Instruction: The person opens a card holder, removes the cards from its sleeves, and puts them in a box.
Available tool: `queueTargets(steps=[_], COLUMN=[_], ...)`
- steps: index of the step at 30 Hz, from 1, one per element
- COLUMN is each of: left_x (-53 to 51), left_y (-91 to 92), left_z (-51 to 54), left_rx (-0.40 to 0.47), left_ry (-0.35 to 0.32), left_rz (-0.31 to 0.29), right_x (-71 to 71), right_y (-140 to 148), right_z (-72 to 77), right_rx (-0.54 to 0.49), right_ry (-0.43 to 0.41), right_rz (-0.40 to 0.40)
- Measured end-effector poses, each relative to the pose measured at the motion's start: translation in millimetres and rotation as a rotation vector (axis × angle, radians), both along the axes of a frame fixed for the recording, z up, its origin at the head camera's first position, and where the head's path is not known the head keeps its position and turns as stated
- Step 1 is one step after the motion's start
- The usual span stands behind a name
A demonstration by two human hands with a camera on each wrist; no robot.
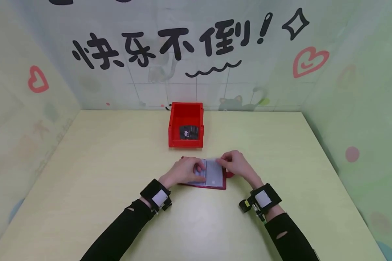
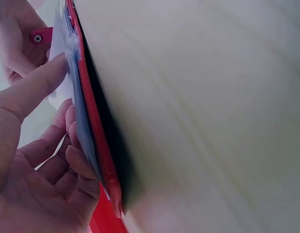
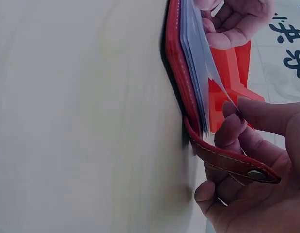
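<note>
Red card holder [image 1: 214,177] lies unfolded on table [image 1: 196,224]; left hand [image 1: 187,170], digits apart, rests on its pages [image 2: 83,124]; right hand [image 1: 237,164] pinches one clear sleeve [image 3: 206,63]; only wrist views show the metal snap [image 3: 257,174]

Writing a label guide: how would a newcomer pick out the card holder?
On the pale table, find the red bin near the back edge. In front of it, on the person's side, the card holder lies open, touched by the left hand and right hand. Unlike the deep bin, it is flat, with translucent sleeves and a red strap bearing a metal snap.
</note>
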State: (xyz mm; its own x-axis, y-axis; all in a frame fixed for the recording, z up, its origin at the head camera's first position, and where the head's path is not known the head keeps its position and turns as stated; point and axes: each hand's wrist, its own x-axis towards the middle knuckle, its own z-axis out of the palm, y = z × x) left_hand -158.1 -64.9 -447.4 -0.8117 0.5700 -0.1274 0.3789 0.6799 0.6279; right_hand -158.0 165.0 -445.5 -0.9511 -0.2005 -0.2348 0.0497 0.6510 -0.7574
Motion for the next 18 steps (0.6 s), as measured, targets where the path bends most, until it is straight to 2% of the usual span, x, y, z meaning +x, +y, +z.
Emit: queueTargets(steps=[7, 11, 18], left_x=[0.5, -0.6, -1.7], left_y=[-0.1, 1.3, 4.1], left_z=[0.4, -0.3, 1.8], left_rx=[0.040, 0.068, 0.063], left_ry=[-0.030, -0.044, -0.046], left_rz=[0.022, 0.032, 0.057], right_x=[2.3, 3.9, 2.9], right_y=[-0.3, -2.2, -5.0], right_z=[-4.1, -5.1, -4.8], right_rx=[-0.091, -0.147, -0.299], right_ry=[-0.041, -0.027, 0.010], right_rz=[-0.007, -0.013, 0.041])
